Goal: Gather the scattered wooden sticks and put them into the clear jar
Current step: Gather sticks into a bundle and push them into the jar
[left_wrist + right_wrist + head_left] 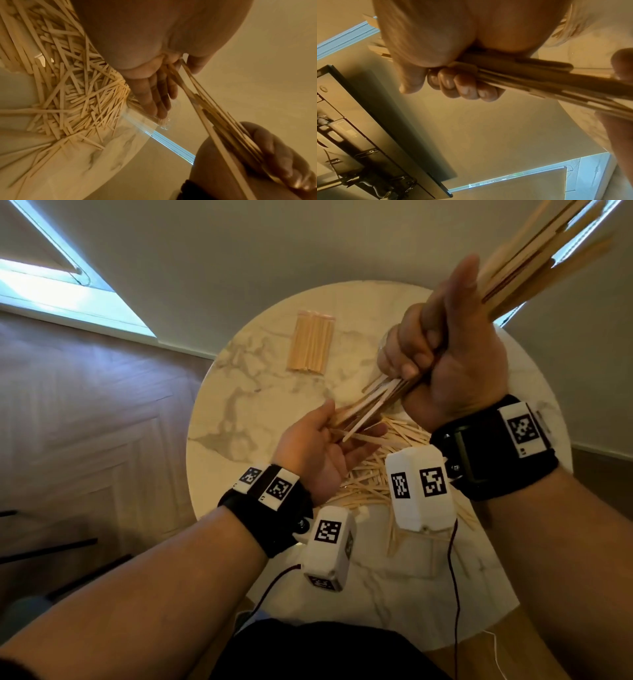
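We have a thick bundle of sticks (534, 265) clenched in our right hand (445, 364), raised over the tabletop (239, 405). Our left hand (322, 446), fingers loose and spread, evens up the bundle's lower ends. We judge this the squaring-up step; next the bundle must be lowered into the clear jar (385, 345), barely visible behind our right hand. One loose pile (370, 481) lies near, too many to count, and one neat stack (311, 342) far left.
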`<state>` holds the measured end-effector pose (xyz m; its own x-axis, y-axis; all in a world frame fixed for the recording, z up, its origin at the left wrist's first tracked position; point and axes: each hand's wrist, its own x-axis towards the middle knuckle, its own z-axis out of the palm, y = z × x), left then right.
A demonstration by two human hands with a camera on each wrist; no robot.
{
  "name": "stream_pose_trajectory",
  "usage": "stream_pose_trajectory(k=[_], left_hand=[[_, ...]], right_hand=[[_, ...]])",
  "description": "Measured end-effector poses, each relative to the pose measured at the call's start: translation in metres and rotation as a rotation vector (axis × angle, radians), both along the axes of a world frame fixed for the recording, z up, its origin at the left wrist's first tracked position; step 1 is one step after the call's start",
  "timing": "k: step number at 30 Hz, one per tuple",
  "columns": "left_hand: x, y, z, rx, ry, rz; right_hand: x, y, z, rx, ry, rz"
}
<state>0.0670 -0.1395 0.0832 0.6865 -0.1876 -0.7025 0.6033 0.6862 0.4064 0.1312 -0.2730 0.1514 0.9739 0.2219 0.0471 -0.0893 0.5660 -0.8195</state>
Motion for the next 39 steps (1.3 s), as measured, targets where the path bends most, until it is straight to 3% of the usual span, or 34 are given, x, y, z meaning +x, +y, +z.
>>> stream_pose_trajectory(k=[3,8,13,18,24,28,33,37,39], left_hand=[[-0.003,-0.001,0.004,-0.015,0.045,0.009],[-0.007,-0.001,0.002,0.026,0.170,-0.013],[-0.007,0.006,0.001,0.002,0.177,0.024],[-0.014,0.009,0.000,-0.036,0.188,-0.056],[-0.030,0.020,-0.012,-0.085,0.117,-0.154],[-0.041,0.030,-0.022,-0.019,0.102,-0.185],[-0.051,0.043,-0.025,-0.092,-0.020,-0.116],[-0.040,0.033,-0.026,0.158,-0.054,-0.080],[-0.034,0.028,-0.023,0.196,-0.058,-0.040]], right_hand=[[-0.002,0.005,-0.008,0.011,0.033,0.007],[-0.009,0.011,-0.024,-0.136,0.036,0.018],[-0.015,0.016,-0.036,-0.201,-0.001,-0.017],[-0.020,0.017,-0.040,-0.112,0.185,-0.060],[-0.014,0.010,-0.036,0.035,0.289,-0.160],[-0.011,0.001,-0.025,0.146,0.308,-0.248],[-0.011,0.001,-0.019,0.195,0.271,-0.244],[-0.015,0.006,-0.028,0.140,0.286,-0.224],[-0.018,0.007,-0.033,0.118,0.290,-0.232]])
